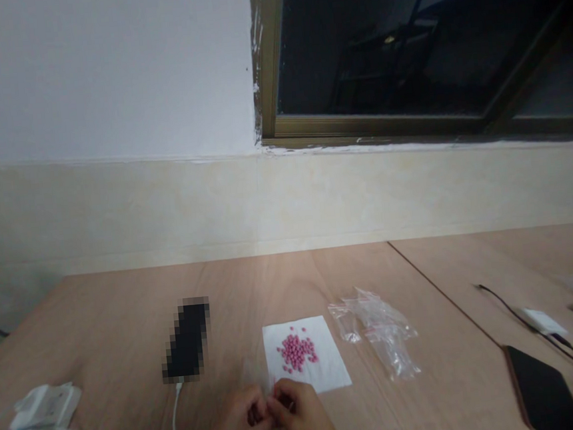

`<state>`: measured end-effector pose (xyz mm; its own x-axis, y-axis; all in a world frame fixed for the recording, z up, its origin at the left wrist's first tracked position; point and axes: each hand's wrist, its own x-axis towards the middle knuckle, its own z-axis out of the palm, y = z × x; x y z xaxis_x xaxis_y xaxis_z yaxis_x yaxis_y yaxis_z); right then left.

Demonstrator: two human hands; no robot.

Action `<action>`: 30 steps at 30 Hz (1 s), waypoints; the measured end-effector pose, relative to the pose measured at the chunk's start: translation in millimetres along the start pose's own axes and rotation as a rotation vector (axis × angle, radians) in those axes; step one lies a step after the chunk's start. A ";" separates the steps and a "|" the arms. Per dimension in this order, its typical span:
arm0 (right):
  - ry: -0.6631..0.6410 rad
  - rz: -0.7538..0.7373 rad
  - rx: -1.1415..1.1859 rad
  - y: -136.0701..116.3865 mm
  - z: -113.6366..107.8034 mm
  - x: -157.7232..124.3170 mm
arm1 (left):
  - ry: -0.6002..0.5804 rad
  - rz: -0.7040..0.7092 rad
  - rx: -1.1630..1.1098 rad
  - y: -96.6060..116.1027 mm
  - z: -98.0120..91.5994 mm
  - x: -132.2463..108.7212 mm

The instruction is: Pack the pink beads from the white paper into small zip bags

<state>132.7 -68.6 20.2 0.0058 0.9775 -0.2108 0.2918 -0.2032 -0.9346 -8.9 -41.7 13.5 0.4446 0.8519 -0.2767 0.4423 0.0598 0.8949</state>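
My left hand (246,416) and my right hand (298,405) are close together at the bottom middle, fingertips meeting. Both are closed in a pinch. A faint clear plastic bag (254,373) juts out beyond the fingers, its near edge between them; the fingers partly hide it. Just past my right hand lies a square white paper sheet (327,368), bearing a loose heap of small round pink beads (296,352). The right knuckles overlap the sheet's near edge.
To the right lies a pile of clear zip bags (384,330). A pixelated dark phone (187,341) with a white cable (174,419) is on the left, near a white power strip (46,413). Another dark phone (542,386) and a black cable (508,309) sit far right.
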 end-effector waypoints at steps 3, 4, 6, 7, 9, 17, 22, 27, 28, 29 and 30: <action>-0.093 0.064 0.062 11.4 -8.6 -2.5 | -0.089 -0.080 -0.081 -6.5 0.3 -7.0; -0.108 0.078 0.076 13.5 -11.3 -3.7 | -0.103 -0.085 -0.087 -5.9 -0.6 -9.0; -0.121 0.088 0.094 14.2 -14.4 -5.9 | -0.143 -0.082 -0.095 -0.4 -3.4 -12.4; -0.125 0.091 0.096 12.8 -14.8 -6.8 | -0.174 -0.087 -0.102 3.6 -5.0 -13.6; -0.113 0.093 0.078 7.2 -14.2 -7.9 | -0.247 -0.101 -0.124 11.1 -9.0 -14.2; -0.033 0.089 -0.211 -22.3 -18.3 1.6 | -0.001 0.017 0.282 15.8 -28.3 5.5; 0.040 0.051 -0.274 -32.2 -15.2 1.5 | 0.109 0.107 0.328 19.1 -17.5 10.3; 0.008 0.034 -0.203 -27.5 -13.7 -4.0 | 0.129 0.172 0.228 14.1 -9.9 12.7; 0.030 0.046 -0.203 -25.1 -14.6 -3.8 | 0.132 0.186 0.233 13.7 -11.6 12.0; 0.054 0.057 -0.195 -22.8 -15.7 -3.0 | 0.120 0.205 0.237 13.8 -13.8 10.7; 0.079 0.066 -0.175 -20.7 -16.8 -1.5 | 0.087 0.230 0.238 14.3 -16.4 8.7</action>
<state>142.7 -64.9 44.7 0.1031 0.9652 -0.2405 0.4505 -0.2609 -0.8538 -11.4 -24.9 29.6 0.4903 0.8708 -0.0370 0.5120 -0.2534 0.8208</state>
